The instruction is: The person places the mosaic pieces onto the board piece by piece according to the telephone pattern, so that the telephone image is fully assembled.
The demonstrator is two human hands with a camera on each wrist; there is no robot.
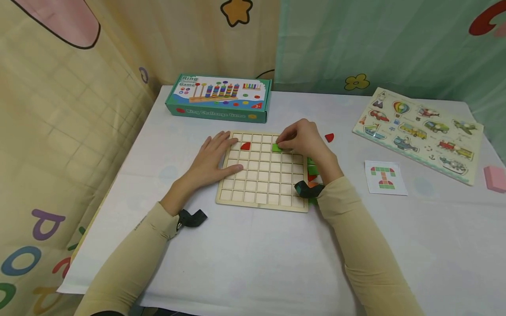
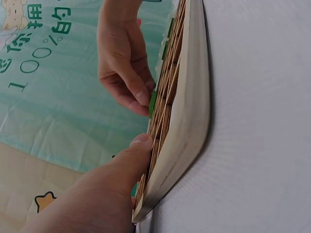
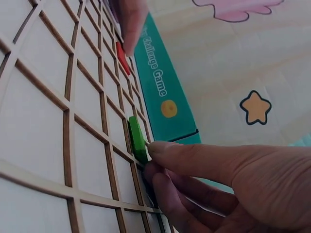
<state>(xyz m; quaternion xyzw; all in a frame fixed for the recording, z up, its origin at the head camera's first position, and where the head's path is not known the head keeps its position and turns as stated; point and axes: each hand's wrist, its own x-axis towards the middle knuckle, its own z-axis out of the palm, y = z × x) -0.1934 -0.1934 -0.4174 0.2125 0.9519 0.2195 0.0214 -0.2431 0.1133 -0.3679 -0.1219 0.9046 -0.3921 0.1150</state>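
A wooden grid board (image 1: 262, 205) lies on the table. My left hand (image 1: 209, 160) rests at its left edge, fingers spread and thumb straight across the rim. Over the board's upper right, my right hand (image 1: 306, 139) pinches a green block (image 1: 276, 148) at a grid cell; in the right wrist view the thumb and finger meet at one end of the green block (image 3: 137, 140). A red quarter-circle piece (image 1: 245, 146) sits in a cell at the upper left. More green pieces (image 1: 312, 169) lie beside the board's right edge, partly hidden by my right wrist.
A Ring Challenge Game box (image 1: 217, 115) stands behind the board. A loose red piece (image 1: 329, 138) lies right of my right hand. Farther right are a pattern card (image 1: 383, 177), a picture puzzle board (image 1: 419, 131) and a pink block (image 1: 495, 179).
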